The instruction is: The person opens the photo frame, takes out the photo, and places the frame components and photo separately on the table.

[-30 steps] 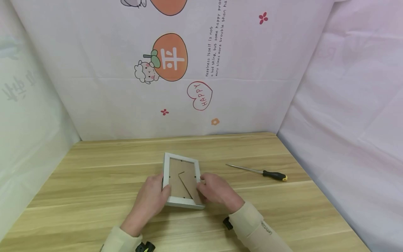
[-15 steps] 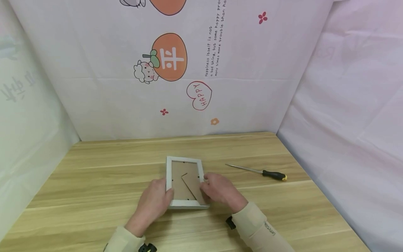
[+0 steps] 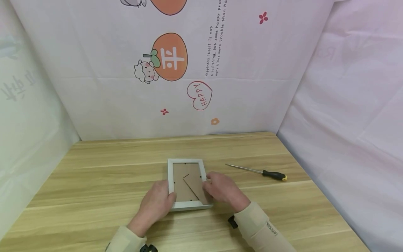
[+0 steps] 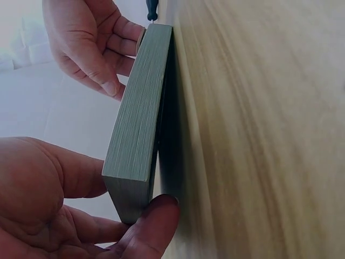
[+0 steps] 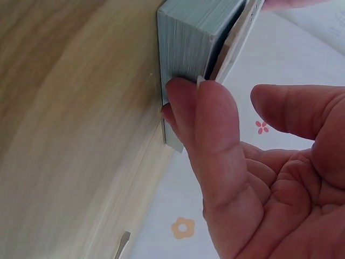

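Observation:
A pale grey-white picture frame (image 3: 170, 175) lies back side up between both hands, its brown backing (image 3: 181, 190) showing a stand flap (image 3: 198, 185) that overlaps the lower right rim. My left hand (image 3: 155, 201) grips the left side near the front corner, thumb over the rim and fingers beneath. In the left wrist view a dark gap shows between frame and tabletop. On the opposite side, my right hand (image 3: 223, 189) touches the frame's edge with extended fingertips (image 5: 215, 108), close to the end of the flap. Its thumb (image 5: 291, 110) stands apart from the frame.
A screwdriver (image 3: 274, 175) with a black and yellow handle lies to the right on the wooden table (image 3: 110, 168), its shaft pointing left. White printed cloth (image 3: 126, 105) hangs behind the table, with more cloth at both sides.
Both hands have brought the picture frame slightly right and nearer to me, and its tilt has turned straighter and flatter. The screwdriver has not moved.

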A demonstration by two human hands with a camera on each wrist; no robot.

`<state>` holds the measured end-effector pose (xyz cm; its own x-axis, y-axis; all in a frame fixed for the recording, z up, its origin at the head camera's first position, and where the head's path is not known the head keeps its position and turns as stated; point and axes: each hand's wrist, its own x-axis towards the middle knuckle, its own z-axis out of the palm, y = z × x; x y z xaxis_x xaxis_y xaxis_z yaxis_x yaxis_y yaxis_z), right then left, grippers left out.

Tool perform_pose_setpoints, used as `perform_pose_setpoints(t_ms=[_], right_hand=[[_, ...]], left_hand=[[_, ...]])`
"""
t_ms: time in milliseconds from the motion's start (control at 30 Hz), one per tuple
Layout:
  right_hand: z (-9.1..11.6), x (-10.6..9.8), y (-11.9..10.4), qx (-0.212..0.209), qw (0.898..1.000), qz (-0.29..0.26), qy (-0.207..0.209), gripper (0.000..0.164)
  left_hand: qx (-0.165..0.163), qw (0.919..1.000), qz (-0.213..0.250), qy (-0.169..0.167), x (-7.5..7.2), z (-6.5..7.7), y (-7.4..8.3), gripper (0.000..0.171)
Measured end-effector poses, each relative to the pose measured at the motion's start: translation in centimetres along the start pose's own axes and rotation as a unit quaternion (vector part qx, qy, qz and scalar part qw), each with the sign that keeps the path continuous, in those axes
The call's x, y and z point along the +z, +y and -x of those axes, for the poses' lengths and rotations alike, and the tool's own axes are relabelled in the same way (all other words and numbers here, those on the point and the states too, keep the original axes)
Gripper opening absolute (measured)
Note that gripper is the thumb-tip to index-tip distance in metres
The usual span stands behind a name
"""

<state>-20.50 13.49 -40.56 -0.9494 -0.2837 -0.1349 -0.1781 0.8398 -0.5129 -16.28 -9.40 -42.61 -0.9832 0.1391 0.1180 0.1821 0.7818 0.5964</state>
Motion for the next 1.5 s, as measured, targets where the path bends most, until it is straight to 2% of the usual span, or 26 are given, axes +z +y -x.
perform_pose_setpoints(t_ms=[200,367,600,900,1200,1500], right_hand=[[-0.04,-0.05,0.16,0.006,1.000,0.009,0.007,0.047],[-0.02,-0.05,0.34,0.007,1.000,0.010,0.006,0.048],[0.06,-0.02,0.50,0.011,1.000,0.013,0.005,0.046],[0.11,-0.21,0.70,0.010,1.000,0.014,0.000,0.044],[0.13,-0.11,0.73,0.009,1.000,0.001,0.002,0.021],[-0.04,-0.02,0.70,0.017,1.000,0.012,-0.003,0.020]], left_hand=[[0.000,1.0000,-0.009,-0.001,0.35,0.04,-0.16,0.008],[-0.005,0.9998,-0.017,0.001,0.55,0.06,-0.23,0.021],[0.002,1.0000,0.003,-0.008,0.72,-0.11,-0.31,0.027],[0.001,1.0000,0.006,-0.005,0.95,-0.20,-0.40,0.036],[0.001,0.9999,0.007,-0.010,0.97,-0.15,-0.49,0.041],[-0.012,0.9988,0.017,-0.043,0.82,0.14,-0.56,0.074]])
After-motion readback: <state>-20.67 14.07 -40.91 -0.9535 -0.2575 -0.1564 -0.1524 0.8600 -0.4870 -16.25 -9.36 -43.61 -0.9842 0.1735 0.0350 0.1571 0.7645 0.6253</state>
